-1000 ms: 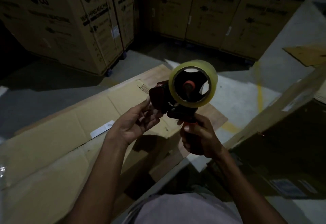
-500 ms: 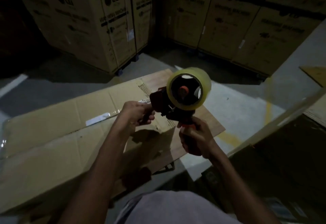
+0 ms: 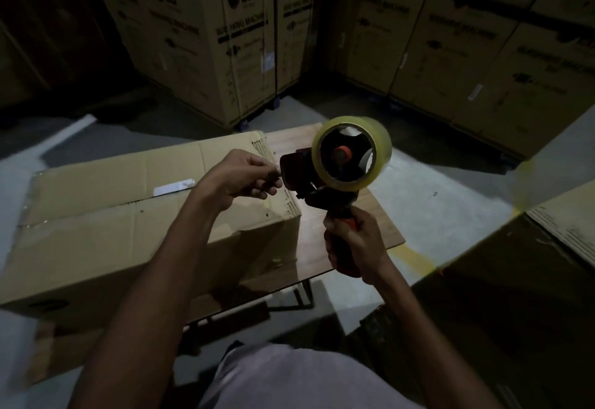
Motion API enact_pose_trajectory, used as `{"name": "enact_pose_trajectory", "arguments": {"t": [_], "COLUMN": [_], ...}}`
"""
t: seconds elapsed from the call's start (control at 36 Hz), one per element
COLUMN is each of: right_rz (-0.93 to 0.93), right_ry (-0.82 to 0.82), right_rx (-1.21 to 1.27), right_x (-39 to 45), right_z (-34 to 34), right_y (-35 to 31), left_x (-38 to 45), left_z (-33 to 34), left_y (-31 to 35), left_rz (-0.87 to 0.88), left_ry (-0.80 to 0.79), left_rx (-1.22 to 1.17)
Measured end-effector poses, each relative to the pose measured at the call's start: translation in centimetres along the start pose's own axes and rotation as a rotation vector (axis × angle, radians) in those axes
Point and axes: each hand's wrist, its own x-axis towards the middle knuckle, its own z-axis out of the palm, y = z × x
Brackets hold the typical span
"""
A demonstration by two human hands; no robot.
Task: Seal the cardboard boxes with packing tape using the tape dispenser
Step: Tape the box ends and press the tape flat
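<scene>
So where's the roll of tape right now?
The roll of tape sits on the dispenser held up by the right hand, centre-right, above the cardboard box's right end.

the tape roll (image 3: 381, 138) is translucent yellow around a dark core with an orange-red hub. the tape dispenser (image 3: 297, 171) body is dark red, its handle (image 3: 349, 223) orange-red and black. the cardboard box (image 3: 106, 215) is plain tan with a shiny clear tape strip (image 3: 174, 187). the stacked cartons (image 3: 225, 38) are brown with black lg logos and lettering. the floor (image 3: 450, 215) is pale grey with a yellow line (image 3: 415, 258).
</scene>
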Motion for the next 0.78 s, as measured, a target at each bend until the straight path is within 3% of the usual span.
{"name": "enact_pose_trajectory", "arguments": {"t": [0.47,0.67,0.78], "right_rz": [-0.054,-0.048,-0.058], "right_ry": [0.081,0.133,0.196], "right_rx": [0.016,0.023,-0.046], "right_x": [3.1,4.6,5.3], "right_z": [2.3,5.3,6.8], "right_y": [-1.7,-2.0,-2.0], "left_x": [3.3,5.7,6.7], "left_z": [-3.1,-4.7,-5.7], "left_y": [3.4,4.1,4.0], "left_rz": [-0.055,0.099,0.160], "left_ry": [-0.178,-0.042,-0.045], "left_rx": [-0.044,0.150,0.215]}}
